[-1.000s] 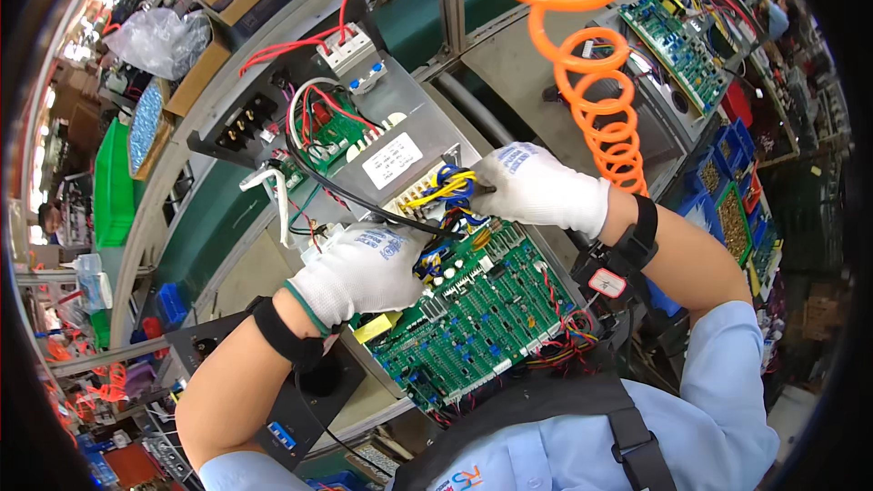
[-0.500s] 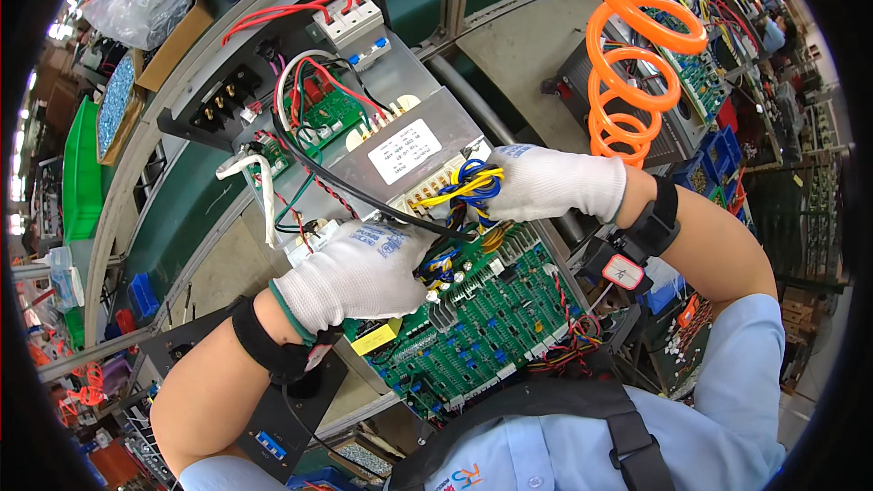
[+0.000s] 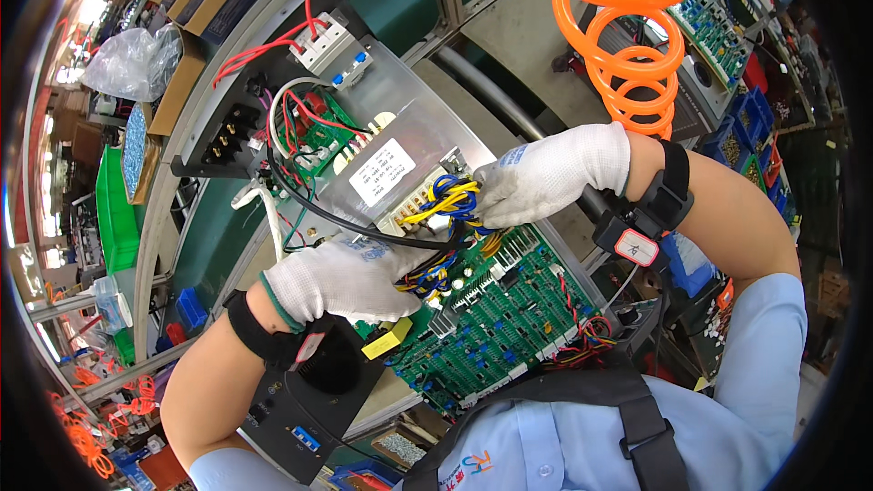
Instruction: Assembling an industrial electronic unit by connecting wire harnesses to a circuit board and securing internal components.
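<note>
Both hands wear white knit gloves. My left hand (image 3: 350,280) curls closed at a wire bundle (image 3: 432,275) beside the left edge of a large green circuit board (image 3: 491,323); its fingertips are partly hidden. My right hand (image 3: 536,177) pinches at the looped yellow and blue wires (image 3: 447,200), beside a white terminal row (image 3: 414,209). A black cable (image 3: 364,233) passes between the hands toward the bundle. Behind them sits a grey metal box (image 3: 427,141) with a white label (image 3: 382,173). A yellow block (image 3: 387,340) is at the board's left corner.
An orange coiled hose (image 3: 627,55) hangs at the upper right. A white breaker with red wires (image 3: 332,50) stands on the chassis's far end. At left are a green bin (image 3: 116,209) and a cardboard box (image 3: 177,82). A black panel (image 3: 309,400) lies below my left arm.
The whole view has shifted and tilted slightly. My left hand sits a little farther left of the board, showing more of the wire bundle. My right hand stays at the looped wires.
</note>
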`<state>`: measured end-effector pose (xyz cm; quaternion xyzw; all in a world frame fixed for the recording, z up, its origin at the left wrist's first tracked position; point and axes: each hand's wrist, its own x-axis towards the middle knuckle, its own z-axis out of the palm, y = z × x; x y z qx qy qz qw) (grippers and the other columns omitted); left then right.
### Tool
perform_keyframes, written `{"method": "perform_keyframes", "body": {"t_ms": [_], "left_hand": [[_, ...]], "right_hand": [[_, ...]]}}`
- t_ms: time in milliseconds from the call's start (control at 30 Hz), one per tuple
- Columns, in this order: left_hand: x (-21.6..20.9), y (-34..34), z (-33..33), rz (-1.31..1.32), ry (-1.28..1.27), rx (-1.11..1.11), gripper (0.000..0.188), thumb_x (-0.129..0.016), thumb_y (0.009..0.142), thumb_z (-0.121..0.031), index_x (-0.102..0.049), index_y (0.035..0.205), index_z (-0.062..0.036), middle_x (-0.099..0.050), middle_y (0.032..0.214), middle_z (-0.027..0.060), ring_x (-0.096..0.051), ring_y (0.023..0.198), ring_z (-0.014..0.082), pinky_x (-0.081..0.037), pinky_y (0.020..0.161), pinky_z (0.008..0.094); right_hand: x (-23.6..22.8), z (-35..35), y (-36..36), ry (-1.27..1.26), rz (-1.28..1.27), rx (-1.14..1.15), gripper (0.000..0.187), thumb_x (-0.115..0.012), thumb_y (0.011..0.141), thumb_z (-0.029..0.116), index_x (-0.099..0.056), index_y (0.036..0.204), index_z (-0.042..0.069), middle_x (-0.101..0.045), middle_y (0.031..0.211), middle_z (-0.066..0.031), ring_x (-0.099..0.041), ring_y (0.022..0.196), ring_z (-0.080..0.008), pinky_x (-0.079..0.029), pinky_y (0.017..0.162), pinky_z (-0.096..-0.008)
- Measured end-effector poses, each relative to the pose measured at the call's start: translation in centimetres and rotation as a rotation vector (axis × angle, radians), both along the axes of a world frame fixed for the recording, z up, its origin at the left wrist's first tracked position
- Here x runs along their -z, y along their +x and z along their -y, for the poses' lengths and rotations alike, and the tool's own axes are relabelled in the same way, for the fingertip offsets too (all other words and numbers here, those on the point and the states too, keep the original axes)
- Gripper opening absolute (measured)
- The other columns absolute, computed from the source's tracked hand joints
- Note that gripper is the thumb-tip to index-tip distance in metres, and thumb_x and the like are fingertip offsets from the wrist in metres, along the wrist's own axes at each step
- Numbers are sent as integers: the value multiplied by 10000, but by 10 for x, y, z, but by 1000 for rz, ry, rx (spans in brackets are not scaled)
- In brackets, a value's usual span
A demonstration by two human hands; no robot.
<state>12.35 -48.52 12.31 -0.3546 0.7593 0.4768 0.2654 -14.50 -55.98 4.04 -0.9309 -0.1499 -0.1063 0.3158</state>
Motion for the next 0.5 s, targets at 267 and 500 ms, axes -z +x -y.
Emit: {"method": "perform_keyframes", "body": {"t_ms": [267, 500], "left_hand": [[-15, -20, -7, 96, -180, 9, 667, -660, 763, -274, -568, 1382, -42, -617, 1282, 234, -569, 1247, 362, -423, 1104, 409], [-24, -24, -18, 161, -366, 80, 609, -649, 816, -319, -573, 1361, -60, -688, 1113, 223, -669, 1045, 374, -523, 944, 437]], "right_hand": [[-1, -14, -8, -35, -117, 139, 270, -448, 1032, 124, -616, 1087, -80, -636, 1085, -235, -614, 1012, -382, -451, 989, -452], [2, -24, -13, 84, 22, 228, 265, -455, 1032, 141, -617, 1048, -68, -639, 1048, -218, -609, 1026, -376, -440, 1000, -459]]}}
